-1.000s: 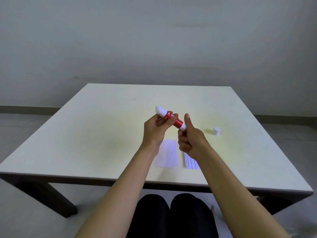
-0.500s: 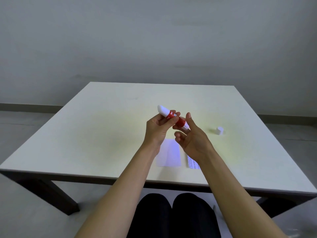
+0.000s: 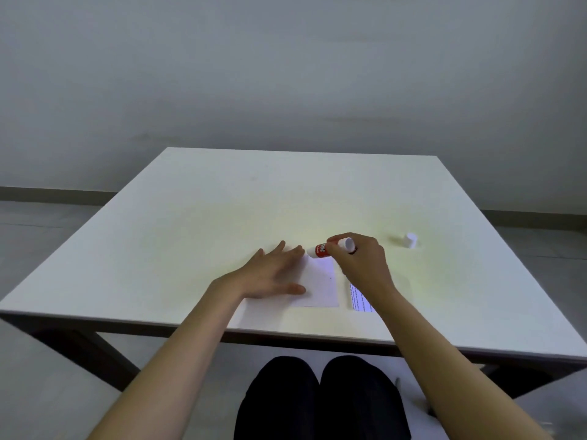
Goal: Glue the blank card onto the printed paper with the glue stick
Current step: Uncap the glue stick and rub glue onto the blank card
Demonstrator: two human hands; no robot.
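Observation:
A blank white card lies flat near the table's front edge. My left hand rests flat on the card's left side, fingers spread. My right hand grips the red and white glue stick, tilted with its glue end down at the card's far corner. The printed paper lies just right of the card, mostly hidden under my right wrist.
The glue stick's white cap stands on the white table to the right of my right hand. The table's front edge runs just below the card. My dark-clad knees show under the table.
My left hand let go of the glue stick and came down flat on the card. My right hand took the stick and lowered it to the card's far corner.

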